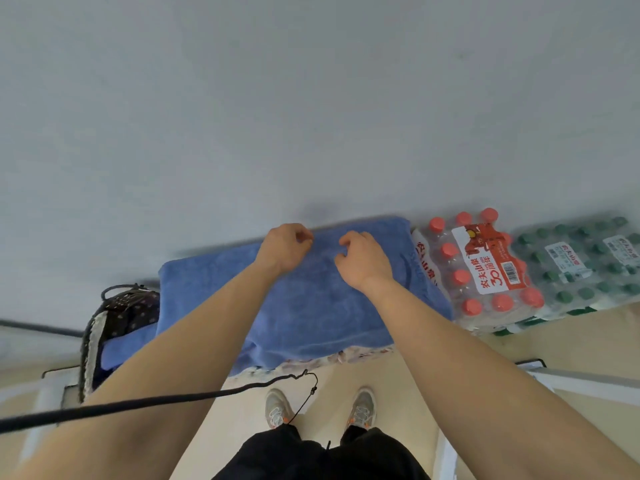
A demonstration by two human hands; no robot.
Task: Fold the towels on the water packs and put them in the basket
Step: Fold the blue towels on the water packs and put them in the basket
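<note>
Shoes [320, 408]: grey pair with orange accents, on the pale floor [485, 355], nearest the viewer and just in front of the blue towel's front edge.
Black cord [138, 403]: runs from the left edge toward the shoes, crossing below the towel's hanging front edge.
Blue towel [311, 306]: the landmark; spread flat over a water pack, its front edge draped down, a strip of patterned wrap showing under that edge.
Basket [114, 327]: dark, dotted fabric with a pale trim, touching the towel's left side; blue cloth lies inside it.
Left hand [285, 247]: on the towel's far-middle part, fingers curled in toward the palm, fingertips at the cloth near the far edge; whether it pinches the towel I cannot tell.
Right hand [363, 259]: just right of the left hand, over the same far-middle part of the towel, fingers bent and loosely curled, resting on the cloth; a firm grip is not visible.
Red-capped water pack [485, 268]: shrink-wrapped bottles with a red and white label, touching the towel's right side.
Green-capped water pack [581, 268]: beyond the red-capped pack, farther right of the towel.
Wall [311, 98]: plain pale grey, behind the towel's far edge.
</note>
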